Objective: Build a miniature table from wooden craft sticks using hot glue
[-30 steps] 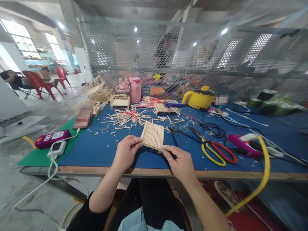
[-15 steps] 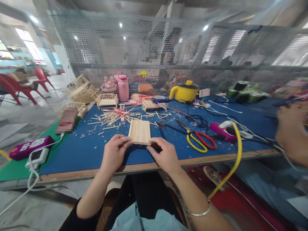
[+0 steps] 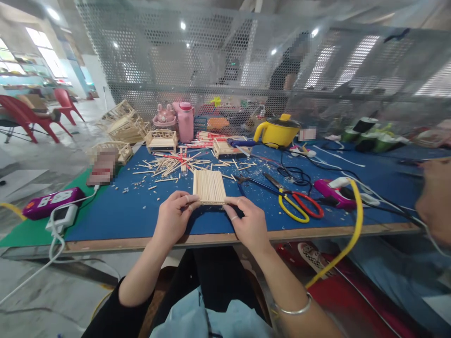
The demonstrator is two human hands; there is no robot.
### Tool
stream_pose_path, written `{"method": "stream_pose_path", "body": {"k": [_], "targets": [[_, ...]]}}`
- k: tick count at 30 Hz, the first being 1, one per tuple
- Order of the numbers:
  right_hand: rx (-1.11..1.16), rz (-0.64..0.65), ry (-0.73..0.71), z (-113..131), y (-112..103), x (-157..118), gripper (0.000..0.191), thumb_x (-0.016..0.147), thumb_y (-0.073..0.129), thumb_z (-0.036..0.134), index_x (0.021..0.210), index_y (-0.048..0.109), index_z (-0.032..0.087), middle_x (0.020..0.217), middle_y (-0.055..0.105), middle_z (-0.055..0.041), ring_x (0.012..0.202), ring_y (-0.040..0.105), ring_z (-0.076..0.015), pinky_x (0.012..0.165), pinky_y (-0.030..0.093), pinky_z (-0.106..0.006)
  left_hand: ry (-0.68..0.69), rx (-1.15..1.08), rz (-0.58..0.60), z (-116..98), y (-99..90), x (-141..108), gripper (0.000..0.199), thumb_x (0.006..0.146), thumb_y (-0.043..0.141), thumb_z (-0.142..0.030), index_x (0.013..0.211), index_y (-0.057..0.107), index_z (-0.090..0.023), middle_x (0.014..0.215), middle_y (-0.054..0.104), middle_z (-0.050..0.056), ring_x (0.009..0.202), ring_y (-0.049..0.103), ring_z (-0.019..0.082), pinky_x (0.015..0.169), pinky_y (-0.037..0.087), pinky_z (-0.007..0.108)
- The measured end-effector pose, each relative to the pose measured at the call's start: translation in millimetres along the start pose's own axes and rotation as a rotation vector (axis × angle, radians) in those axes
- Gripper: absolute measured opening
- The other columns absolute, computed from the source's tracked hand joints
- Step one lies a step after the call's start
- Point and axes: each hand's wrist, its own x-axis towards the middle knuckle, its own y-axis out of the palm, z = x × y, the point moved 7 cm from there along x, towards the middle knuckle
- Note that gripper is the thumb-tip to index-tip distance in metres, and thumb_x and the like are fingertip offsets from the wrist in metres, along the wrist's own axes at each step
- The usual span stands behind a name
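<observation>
A small panel of wooden sticks (image 3: 210, 187), laid side by side, is held near the front of the blue table. My left hand (image 3: 175, 215) pinches its near left corner between thumb and fingers. At the near right corner, my right hand (image 3: 248, 219) grips it the same way. Loose wooden sticks (image 3: 165, 165), some with red ends, lie in a heap just beyond the panel. Pliers (image 3: 252, 180) and scissors with one yellow and one red handle (image 3: 294, 202) lie to the right of my right hand.
Small finished stick beds (image 3: 162, 141) stand at the back left, near a pink bottle (image 3: 185, 123). A yellow pot (image 3: 280, 133) and a blue glue gun (image 3: 243, 142) are behind. A purple power strip (image 3: 336, 193) with cables sits right, near a co-worker's blurred hand (image 3: 435, 202).
The view has shifted slightly. Both hands still hold the stick panel by its near corners, nearly unmoved. The person behind the mesh has moved to the right.
</observation>
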Motion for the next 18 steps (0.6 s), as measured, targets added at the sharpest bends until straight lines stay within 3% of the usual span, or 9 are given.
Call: {"method": "stream_pose_path", "body": {"k": [7,18], "targets": [[-0.033,0.006,-0.046,2.2,-0.1,1.3,0.015,0.087,0.053,0.021,0.093,0.067,0.023,0.091,0.068,-0.0055,0.089,0.063,-0.0199,0.083,0.049,-0.034,-0.058,-0.114,0.055,5.9,2.1,1.1,0.015,0.079,0.064,-0.026,0.092,0.072,-0.023,0.09,0.066,0.003,0.081,0.064,0.015,0.076,0.052,0.028],[-0.066,0.052,-0.093,0.3,4.1,1.7,0.02,0.09,0.05,0.022,0.096,0.069,0.023,0.089,0.065,-0.0057,0.086,0.062,-0.0186,0.077,0.05,-0.032,-0.018,-0.077,0.0,1.9,-1.1,0.8,0.012,0.083,0.061,-0.025,0.088,0.072,-0.022,0.088,0.067,0.003,0.081,0.064,0.015,0.075,0.051,0.026]]}}
